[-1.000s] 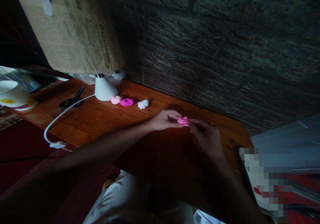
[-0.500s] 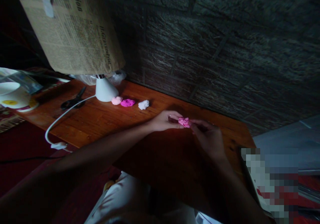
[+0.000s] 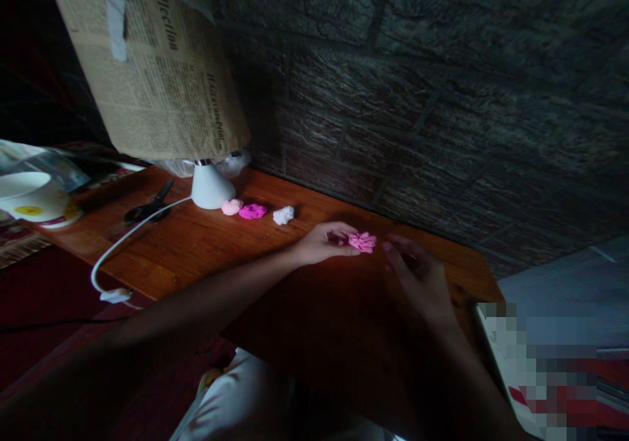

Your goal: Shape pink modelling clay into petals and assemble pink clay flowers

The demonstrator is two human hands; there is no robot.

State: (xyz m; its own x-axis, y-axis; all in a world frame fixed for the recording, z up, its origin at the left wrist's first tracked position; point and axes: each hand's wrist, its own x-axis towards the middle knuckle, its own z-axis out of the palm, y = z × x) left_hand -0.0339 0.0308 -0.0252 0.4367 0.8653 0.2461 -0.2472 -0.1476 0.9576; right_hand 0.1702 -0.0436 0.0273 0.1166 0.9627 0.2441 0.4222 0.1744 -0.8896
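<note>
A ruffled pink lump (image 3: pixel 362 242), which looks like modelling clay, is held above the wooden table between the thumb and fingers of my left hand (image 3: pixel 322 242). To the right of the lump is my right hand (image 3: pixel 422 277), a short gap away from it. Its fingers are loosely bent and apart, with nothing seen between them. Farther back on the table lie a pale pink lump (image 3: pixel 232 207), a bright magenta lump (image 3: pixel 253 211) touching or nearly touching it, and a whitish lump (image 3: pixel 284 215) a little to their right.
A lamp with a white base (image 3: pixel 211 187) and a newspaper-print shade (image 3: pixel 162 67) stands at the back left. Its white cord (image 3: pixel 105 248) hangs over the edge. Black scissors (image 3: pixel 150 210) and a paper cup (image 3: pixel 37 198) lie farther left. A dark stone-patterned wall (image 3: pixel 393 100) rises behind.
My right hand has let go of the pink lump and moved away to the right. The lump stays in my left hand, more of it showing. The view has shifted slightly.
</note>
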